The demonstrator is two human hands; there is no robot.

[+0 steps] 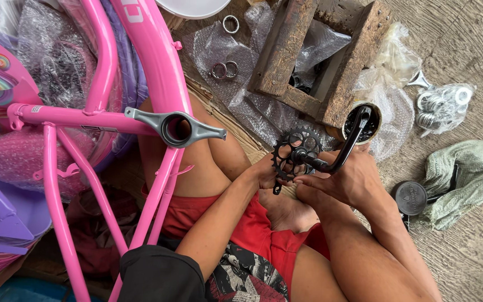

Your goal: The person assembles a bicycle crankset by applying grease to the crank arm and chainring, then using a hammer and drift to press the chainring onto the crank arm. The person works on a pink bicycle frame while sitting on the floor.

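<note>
Over the lap | left hand [266,172] grips black chainring [297,154] to steady it | right hand [345,179] wrapped around black crank arm [349,146], its end over small tin [364,124] | pink bike frame [157,84] just beside, grey bottom bracket shell [175,128] open | floor: loose rings [225,69], wooden block [314,56]

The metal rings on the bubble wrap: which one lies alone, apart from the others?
The single ring near the white bowl lies alone; the other two rings touch each other lower down.

Soft, even daylight, faint shadows, sharp focus, mild glare on plastic wrap, wide-angle edge stretch.
</note>
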